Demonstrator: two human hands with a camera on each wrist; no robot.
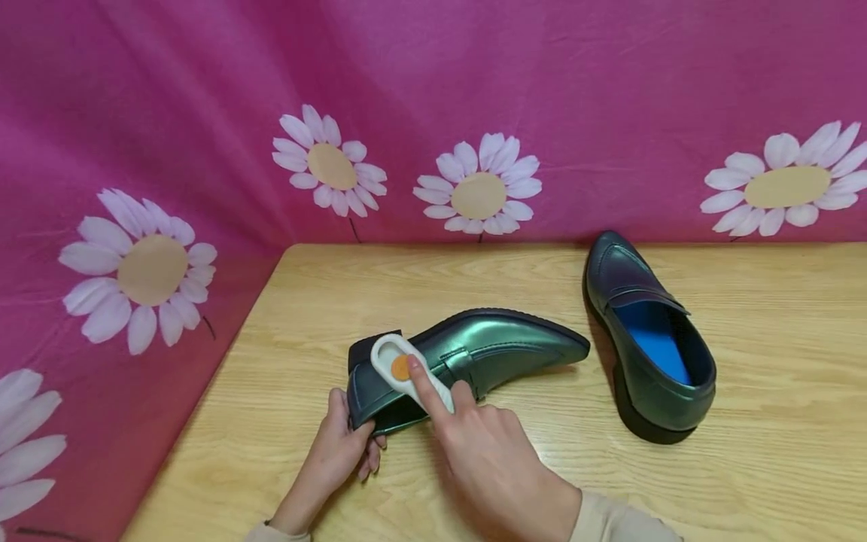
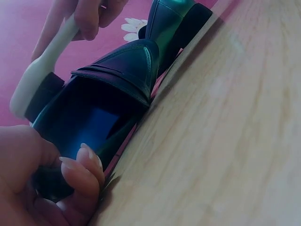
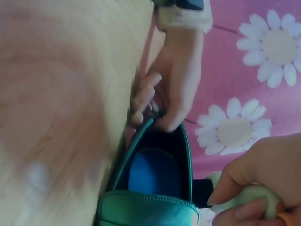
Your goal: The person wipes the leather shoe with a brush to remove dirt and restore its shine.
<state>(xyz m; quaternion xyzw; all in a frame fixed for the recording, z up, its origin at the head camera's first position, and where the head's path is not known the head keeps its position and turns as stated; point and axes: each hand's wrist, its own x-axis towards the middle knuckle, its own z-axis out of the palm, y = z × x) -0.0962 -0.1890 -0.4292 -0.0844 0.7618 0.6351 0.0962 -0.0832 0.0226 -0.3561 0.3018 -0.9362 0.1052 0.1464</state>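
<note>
Glossy green leather loafer (image 1: pixel 518 335), end-pinched by left hand (image 1: pixel 341 446), may twist if right hand (image 1: pixel 489 450), gripping white oval-headed plastic tool (image 1: pixel 390 352), overpresses.

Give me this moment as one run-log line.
left hand: grips tipped shoe at heel end | right hand: holds white tool against it | other shoe: upright on table

Held shoe (image 1: pixel 504 339) on table (image 1: pixel 779 309), toe to R. L hand (image 1: pixel 339 448) at its heel end; tool (image 1: pixel 398 369) over its heel area, in R hand (image 1: pixel 484 448) in front. 2nd shoe (image 1: pixel 650 339) R of it, apart. Cloth (image 1: pixel 576 83) behind it & L.
</note>
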